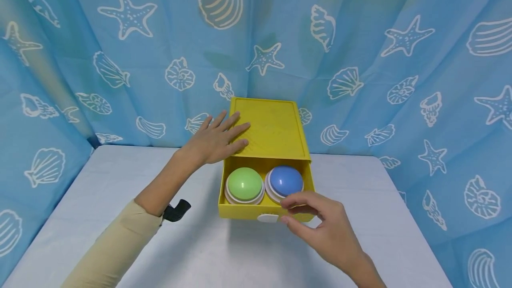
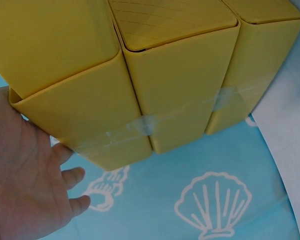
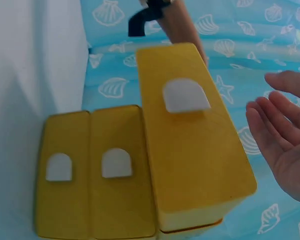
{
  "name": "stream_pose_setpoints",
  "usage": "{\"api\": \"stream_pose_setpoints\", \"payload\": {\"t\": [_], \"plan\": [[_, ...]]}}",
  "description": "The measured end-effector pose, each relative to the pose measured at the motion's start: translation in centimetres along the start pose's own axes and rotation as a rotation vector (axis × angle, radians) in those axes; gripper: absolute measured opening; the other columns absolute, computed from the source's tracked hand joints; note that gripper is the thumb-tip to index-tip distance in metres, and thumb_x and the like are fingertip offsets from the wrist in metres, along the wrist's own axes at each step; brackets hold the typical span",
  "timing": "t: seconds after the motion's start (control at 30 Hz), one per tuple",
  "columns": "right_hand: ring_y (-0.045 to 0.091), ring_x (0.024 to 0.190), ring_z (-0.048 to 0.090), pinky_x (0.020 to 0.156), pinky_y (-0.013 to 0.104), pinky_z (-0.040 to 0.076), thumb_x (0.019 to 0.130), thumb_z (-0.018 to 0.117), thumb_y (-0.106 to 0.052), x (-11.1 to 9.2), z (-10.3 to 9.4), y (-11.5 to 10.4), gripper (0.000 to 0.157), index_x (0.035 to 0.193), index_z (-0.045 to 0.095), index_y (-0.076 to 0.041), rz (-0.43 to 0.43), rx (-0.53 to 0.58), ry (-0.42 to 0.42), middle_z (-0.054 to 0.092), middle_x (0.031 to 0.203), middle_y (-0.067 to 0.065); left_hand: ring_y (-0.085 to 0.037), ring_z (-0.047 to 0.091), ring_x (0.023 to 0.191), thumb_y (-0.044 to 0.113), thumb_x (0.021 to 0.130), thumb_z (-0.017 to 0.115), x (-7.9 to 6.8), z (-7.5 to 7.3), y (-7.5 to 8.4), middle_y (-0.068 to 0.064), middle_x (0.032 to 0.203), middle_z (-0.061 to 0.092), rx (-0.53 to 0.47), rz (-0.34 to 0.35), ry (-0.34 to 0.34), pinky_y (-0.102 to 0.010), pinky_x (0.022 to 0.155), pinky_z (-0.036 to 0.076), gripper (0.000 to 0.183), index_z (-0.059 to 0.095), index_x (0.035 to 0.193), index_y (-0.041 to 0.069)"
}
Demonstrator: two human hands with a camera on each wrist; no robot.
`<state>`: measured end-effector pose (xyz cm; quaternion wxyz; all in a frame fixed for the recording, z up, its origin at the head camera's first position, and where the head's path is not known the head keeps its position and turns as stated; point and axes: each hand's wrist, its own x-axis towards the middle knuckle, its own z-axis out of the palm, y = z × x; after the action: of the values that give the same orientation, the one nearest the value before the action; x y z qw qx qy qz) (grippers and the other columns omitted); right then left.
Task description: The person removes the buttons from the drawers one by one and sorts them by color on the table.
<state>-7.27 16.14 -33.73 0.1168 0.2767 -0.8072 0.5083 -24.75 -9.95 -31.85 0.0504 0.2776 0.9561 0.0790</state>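
Note:
A yellow cabinet (image 1: 268, 128) of three stacked drawer units stands on the table, its top drawer (image 1: 242, 211) pulled out. Inside that drawer sit two domed buttons on white bases, a green one (image 1: 245, 183) on the left and a blue one (image 1: 286, 180) on the right. My left hand (image 1: 218, 141) lies with spread fingers on the left edge of the cabinet's top. Close to the drawer's front right corner is my right hand (image 1: 330, 228), fingers loosely bent and holding nothing. A white handle (image 3: 186, 95) marks the drawer's front.
Below, two closed drawers (image 3: 122, 205) carry similar white handles. Clear tape (image 2: 145, 125) runs across the units' sides. A blue curtain (image 1: 260, 26) with shells and starfish hangs behind the white table (image 1: 192, 252). A black device (image 1: 177, 211) sits at my left wrist.

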Motion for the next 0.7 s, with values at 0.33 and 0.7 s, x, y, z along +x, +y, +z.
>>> {"api": "stream_pose_setpoints", "payload": {"t": [0.33,0.7], "plan": [[0.03,0.102,0.068,0.088,0.04,0.055,0.09,0.074,-0.004,4.6,-1.5,2.5,0.026,0.116,0.069,0.0,0.118,0.139,-0.241,0.069,0.111,0.015,-0.034,-0.002,0.151,0.056,0.106,0.026,0.0,0.1,-0.1,-0.008,0.167,0.007,0.004,0.01,0.008,-0.059,0.117,0.002,0.062,0.024,0.161,0.026],[0.03,0.114,0.064,0.097,0.043,0.05,0.09,0.076,-0.012,8.1,-0.8,4.7,0.039,0.126,0.065,0.0,0.168,0.135,-0.382,0.066,0.121,0.015,-0.033,-0.003,0.151,0.057,0.106,0.025,0.2,0.1,-0.2,-0.007,0.167,0.006,0.016,-0.006,0.004,-0.058,0.117,0.001,0.063,0.024,0.161,0.027]]}}
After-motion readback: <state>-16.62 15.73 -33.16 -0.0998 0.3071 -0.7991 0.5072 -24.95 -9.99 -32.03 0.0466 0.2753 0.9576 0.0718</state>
